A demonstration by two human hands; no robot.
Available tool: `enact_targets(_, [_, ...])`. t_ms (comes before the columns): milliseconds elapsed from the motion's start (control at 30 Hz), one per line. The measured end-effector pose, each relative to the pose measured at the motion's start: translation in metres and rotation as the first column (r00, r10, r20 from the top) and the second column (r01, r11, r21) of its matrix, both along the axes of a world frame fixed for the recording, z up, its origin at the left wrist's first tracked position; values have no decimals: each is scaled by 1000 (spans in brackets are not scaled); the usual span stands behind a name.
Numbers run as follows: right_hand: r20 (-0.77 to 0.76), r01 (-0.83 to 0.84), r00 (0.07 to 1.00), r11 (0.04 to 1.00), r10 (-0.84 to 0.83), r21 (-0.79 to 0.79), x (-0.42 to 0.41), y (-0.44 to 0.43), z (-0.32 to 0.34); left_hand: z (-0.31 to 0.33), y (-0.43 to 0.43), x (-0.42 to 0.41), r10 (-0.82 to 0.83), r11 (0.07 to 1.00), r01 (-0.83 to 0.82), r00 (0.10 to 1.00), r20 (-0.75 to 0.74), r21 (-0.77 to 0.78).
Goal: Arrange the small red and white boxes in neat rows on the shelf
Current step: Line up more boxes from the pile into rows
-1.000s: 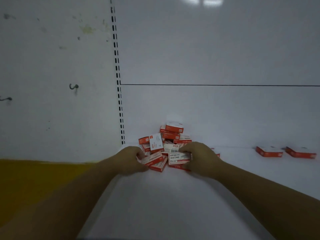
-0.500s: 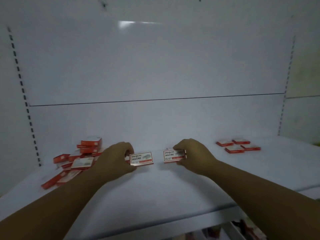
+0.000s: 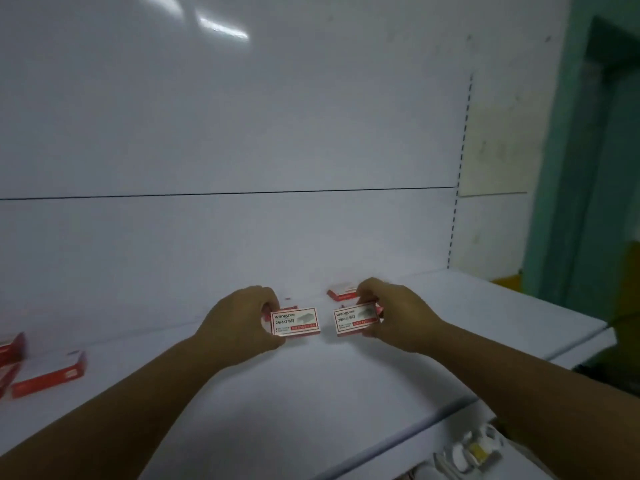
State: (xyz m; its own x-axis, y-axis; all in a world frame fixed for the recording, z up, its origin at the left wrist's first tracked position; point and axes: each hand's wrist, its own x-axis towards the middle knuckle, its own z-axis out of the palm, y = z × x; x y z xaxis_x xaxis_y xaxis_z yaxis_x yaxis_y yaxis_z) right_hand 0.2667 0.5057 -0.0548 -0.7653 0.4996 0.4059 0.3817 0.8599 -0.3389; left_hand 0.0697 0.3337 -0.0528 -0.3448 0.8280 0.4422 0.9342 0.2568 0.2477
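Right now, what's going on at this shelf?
A person is stocking the white shelf. The left hand grips the left box and the right hand the right box, labels toward the camera. A placed box lies behind them; loose boxes lie far left.

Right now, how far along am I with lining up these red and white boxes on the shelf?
Early on. One placed box lies flat beside your right hand. In hand: your left hand grips one box, your right hand a second box. Left: the loose boxes at the left edge of the shelf, not yet in rows.
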Motion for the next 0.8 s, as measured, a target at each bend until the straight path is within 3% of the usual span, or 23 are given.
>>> enact_targets(133, [4,114,993,992,-114,-57,33,64,9,0,65,17,-50,996,57,994,98,-72])
enact_targets(233, [49,110,993,985,-105,-136,47,104,2,-9,105,33,-61,988,81,986,155,-128])
enact_targets(400, [53,-16,998,975,29,-223,52,157,-15,-27,145,56,32,982,18,964,262,-186])
enact_targets(600, [90,-167,973,924,210,-345,48,189,-41,-36,156,75,220,966,-123,855,470,-228])
enact_targets(700, [143,-172,964,935,224,-310,50,194,-40,-34,148,86,298,944,-196,853,428,-267])
enact_targets(800, [133,-101,984,988,117,-121,49,178,-33,-27,128,90,333,927,-254,896,292,-278])
